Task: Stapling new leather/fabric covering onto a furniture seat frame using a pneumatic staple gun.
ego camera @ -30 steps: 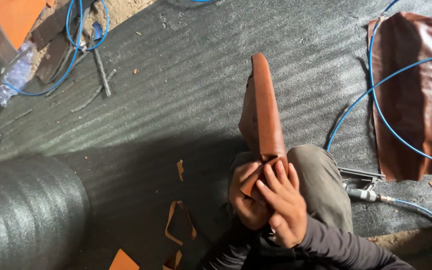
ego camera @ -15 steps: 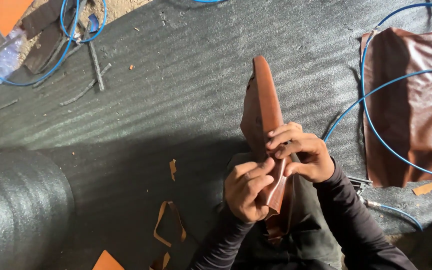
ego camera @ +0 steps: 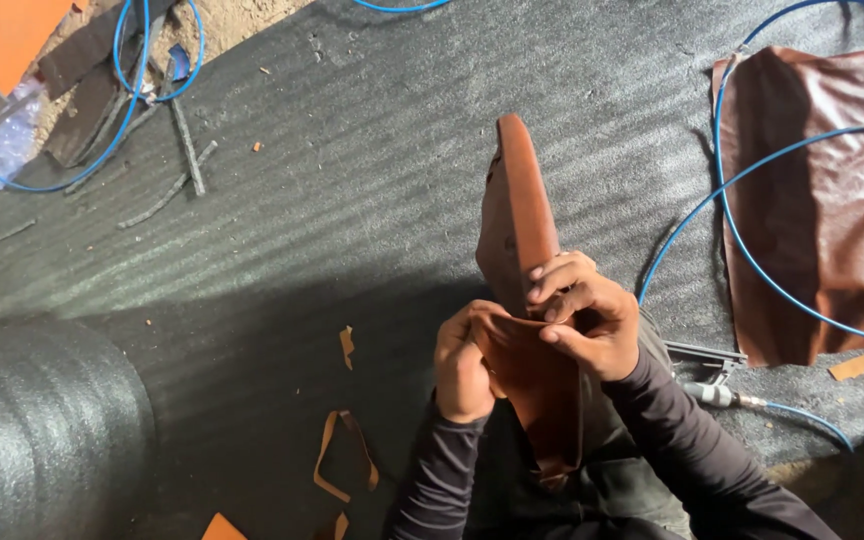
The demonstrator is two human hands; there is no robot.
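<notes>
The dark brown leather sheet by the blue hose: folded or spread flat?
Spread flat: the leather sheet lies open on the mat, blue hose across it.

Both arms are in long dark charcoal sleeves, snug and a bit wrinkled, ending right at the wrists. Left hand (ego camera: 464, 368) and right hand (ego camera: 584, 318) are bare, no gloves. Greyish trousers show at about 6 o'clock.
</notes>
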